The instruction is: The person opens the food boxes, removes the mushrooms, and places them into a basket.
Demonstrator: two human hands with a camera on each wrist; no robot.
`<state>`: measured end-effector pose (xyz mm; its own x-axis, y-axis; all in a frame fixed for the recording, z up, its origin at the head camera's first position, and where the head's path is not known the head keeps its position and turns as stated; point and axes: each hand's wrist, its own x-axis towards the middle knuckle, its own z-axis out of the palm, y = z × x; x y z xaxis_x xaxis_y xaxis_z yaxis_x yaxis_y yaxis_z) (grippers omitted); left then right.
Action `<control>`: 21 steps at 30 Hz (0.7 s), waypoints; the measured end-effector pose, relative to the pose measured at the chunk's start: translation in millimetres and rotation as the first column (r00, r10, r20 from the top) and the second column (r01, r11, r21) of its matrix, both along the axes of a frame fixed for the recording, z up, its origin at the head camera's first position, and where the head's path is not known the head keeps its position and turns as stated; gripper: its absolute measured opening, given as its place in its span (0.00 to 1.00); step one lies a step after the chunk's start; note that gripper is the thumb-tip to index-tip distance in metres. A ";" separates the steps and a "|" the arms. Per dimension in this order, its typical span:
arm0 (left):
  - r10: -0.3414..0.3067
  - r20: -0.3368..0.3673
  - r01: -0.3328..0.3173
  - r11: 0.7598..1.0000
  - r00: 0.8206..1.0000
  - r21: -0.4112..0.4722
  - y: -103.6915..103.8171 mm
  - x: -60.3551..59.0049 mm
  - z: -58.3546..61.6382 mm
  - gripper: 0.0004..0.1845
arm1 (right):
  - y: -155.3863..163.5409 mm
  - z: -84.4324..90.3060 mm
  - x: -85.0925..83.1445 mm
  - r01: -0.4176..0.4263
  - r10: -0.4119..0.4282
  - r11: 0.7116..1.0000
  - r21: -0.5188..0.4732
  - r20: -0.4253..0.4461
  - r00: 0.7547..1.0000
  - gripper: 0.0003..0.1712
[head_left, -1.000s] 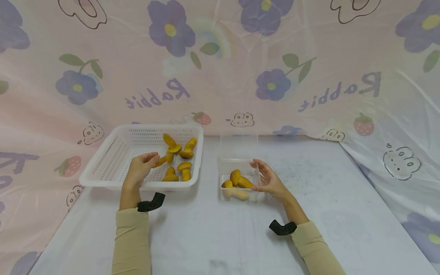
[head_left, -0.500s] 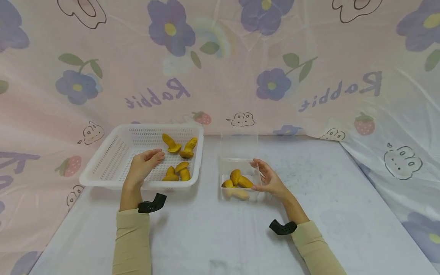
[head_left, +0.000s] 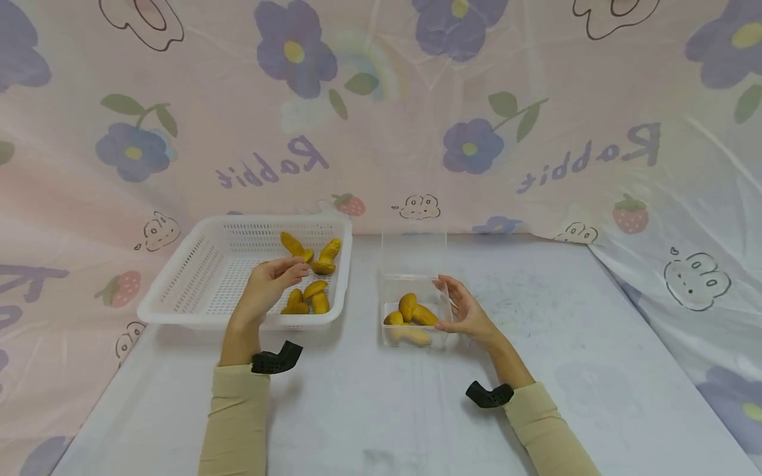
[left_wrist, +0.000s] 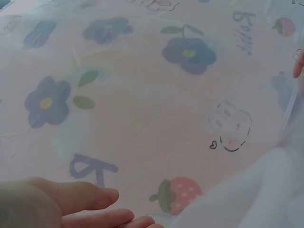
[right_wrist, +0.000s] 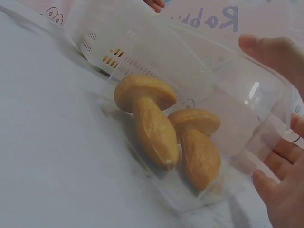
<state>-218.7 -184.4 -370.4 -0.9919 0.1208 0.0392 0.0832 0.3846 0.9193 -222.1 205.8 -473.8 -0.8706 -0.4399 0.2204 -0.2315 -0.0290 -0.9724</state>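
Observation:
My left hand [head_left: 270,287] is over the white basket [head_left: 149,307], fingertips and thumb together on a yellow-brown mushroom [head_left: 262,263]. Most of that mushroom is hidden behind the hand; only a bit shows at its left. Several more mushrooms [head_left: 317,296] lie in the basket's right part. My right hand [head_left: 470,319] holds the right side of a clear plastic box [head_left: 437,297], thumb at the near corner and fingers farther back. Two mushrooms lie inside, and the right wrist view shows the left one [right_wrist: 154,128] and the right one [right_wrist: 202,156] side by side.
The box's clear lid [head_left: 414,251] stands raised behind it. Both containers rest on a white table [head_left: 357,410]. A printed curtain [head_left: 381,152] rises at the table's back and sides. In the left wrist view, the basket's wall [left_wrist: 247,199] is blurred at lower right.
My left hand has lifted a mushroom from the basket floor and shifted right towards the basket's right side. One basket mushroom turned slightly. My right hand and the box have stayed put.

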 end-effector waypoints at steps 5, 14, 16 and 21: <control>-0.039 0.002 0.039 0.999 0.999 0.019 10.5 0.3 -2.1 0.24 | 0.4 -2.0 -0.4 0.005 -0.005 1.000 0.019 -0.019 1.000 0.57; -0.182 -0.013 0.183 0.983 0.983 0.031 45.5 7.5 -2.1 0.22 | 0.0 -3.8 -1.4 0.005 -0.005 1.000 0.016 -0.022 1.000 0.57; -0.212 -0.024 0.213 0.977 0.977 0.017 54.3 9.1 -1.9 0.21 | 0.0 -4.1 -1.8 0.001 -0.001 1.000 0.014 -0.023 1.000 0.57; -0.250 -0.056 0.249 0.968 0.967 -0.027 72.3 11.2 -0.6 0.19 | 0.3 -4.3 -2.3 -0.004 0.004 1.000 0.019 -0.031 0.999 0.56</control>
<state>-207.5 -112.2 -371.0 -0.9263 0.3655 0.0912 0.2319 0.3626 0.9026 -224.4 206.1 -478.2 -0.8616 -0.4477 0.2391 -0.2619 -0.0113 -0.9650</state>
